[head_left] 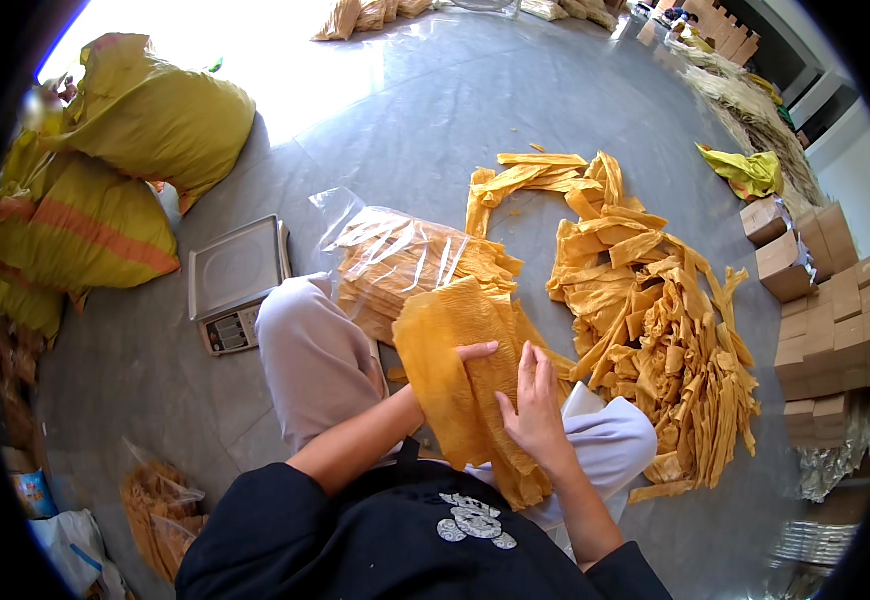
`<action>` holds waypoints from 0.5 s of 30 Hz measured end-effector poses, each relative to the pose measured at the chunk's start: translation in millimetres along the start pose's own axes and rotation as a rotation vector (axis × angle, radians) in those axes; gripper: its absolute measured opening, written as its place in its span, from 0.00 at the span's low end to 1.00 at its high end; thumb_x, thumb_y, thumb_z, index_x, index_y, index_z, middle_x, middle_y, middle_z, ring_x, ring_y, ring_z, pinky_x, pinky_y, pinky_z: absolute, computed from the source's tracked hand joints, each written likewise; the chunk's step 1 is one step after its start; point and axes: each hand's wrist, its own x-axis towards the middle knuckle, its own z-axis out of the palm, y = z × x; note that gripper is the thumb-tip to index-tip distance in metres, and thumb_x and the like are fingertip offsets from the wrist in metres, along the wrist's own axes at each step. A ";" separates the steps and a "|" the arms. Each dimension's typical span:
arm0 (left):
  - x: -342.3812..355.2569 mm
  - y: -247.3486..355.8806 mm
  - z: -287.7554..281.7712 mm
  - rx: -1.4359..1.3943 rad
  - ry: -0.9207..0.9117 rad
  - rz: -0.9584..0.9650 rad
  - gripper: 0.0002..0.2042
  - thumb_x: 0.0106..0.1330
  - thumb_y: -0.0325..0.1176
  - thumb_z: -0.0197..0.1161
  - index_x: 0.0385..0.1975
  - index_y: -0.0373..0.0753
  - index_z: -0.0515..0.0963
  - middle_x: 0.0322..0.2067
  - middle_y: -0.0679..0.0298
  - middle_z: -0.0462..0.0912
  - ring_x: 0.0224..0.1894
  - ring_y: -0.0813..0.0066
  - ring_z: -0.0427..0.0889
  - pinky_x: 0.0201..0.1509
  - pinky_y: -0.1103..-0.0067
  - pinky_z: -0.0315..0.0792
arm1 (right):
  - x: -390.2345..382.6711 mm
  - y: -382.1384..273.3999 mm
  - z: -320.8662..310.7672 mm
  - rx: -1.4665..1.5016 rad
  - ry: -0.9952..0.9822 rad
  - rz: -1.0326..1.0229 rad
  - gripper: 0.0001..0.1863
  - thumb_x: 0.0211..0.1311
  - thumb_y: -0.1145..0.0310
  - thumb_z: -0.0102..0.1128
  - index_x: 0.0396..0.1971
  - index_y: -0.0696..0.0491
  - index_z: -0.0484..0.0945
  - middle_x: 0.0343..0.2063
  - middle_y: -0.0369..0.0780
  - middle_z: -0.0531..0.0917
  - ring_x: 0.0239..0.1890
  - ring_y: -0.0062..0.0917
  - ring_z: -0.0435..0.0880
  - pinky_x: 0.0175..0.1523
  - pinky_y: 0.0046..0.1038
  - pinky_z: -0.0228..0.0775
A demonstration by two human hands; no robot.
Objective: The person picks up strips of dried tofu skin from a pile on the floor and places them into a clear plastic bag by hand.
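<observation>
A wrinkled yellow sheet that looks like dried tofu skin (pixel 455 370) lies folded across my lap in several layers. My left hand (pixel 478 351) grips it, the thumb on top and the other fingers hidden by the sheet. At its right edge is my right hand (pixel 535 405), fingers stretched out and thumb apart; whether it touches the sheet I cannot tell. Just beyond my knees, a clear plastic bag (pixel 410 240) covers part of a stack of similar strips. To the right, a big loose pile of yellow strips (pixel 655 330) is spread on the floor.
A flat scale (pixel 240 275) stands left of my knee. Bulging yellow sacks (pixel 125 150) are heaped at the far left. Brown cardboard boxes (pixel 835 330) are stacked along the right. Another bag of strips (pixel 160 515) sits at the lower left, and a yellow-green sack (pixel 745 172) lies far right.
</observation>
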 end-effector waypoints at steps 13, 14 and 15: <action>35.6 0.4 -40.5 0.004 -0.131 0.402 0.17 0.61 0.32 0.60 0.49 0.36 0.68 0.43 0.62 0.77 0.46 0.70 0.76 0.51 0.72 0.72 | -9.7 -31.5 16.6 0.479 -0.178 0.168 0.38 0.53 0.62 0.64 0.59 0.60 0.55 0.49 0.50 0.71 0.46 0.38 0.76 0.51 0.30 0.68; 36.7 4.3 -41.6 -0.059 -0.151 0.421 0.18 0.60 0.32 0.60 0.49 0.36 0.68 0.43 0.61 0.77 0.47 0.69 0.76 0.51 0.71 0.73 | -12.4 -26.0 3.4 0.622 -0.041 0.299 0.36 0.55 0.65 0.62 0.59 0.60 0.54 0.50 0.48 0.71 0.47 0.34 0.75 0.51 0.29 0.68; 36.2 10.1 -41.4 -0.069 -0.138 0.468 0.19 0.61 0.33 0.60 0.50 0.37 0.67 0.45 0.60 0.76 0.47 0.68 0.76 0.51 0.68 0.73 | -15.0 -22.2 -17.7 0.761 0.098 0.429 0.34 0.57 0.69 0.60 0.59 0.60 0.53 0.51 0.47 0.71 0.48 0.30 0.75 0.52 0.27 0.68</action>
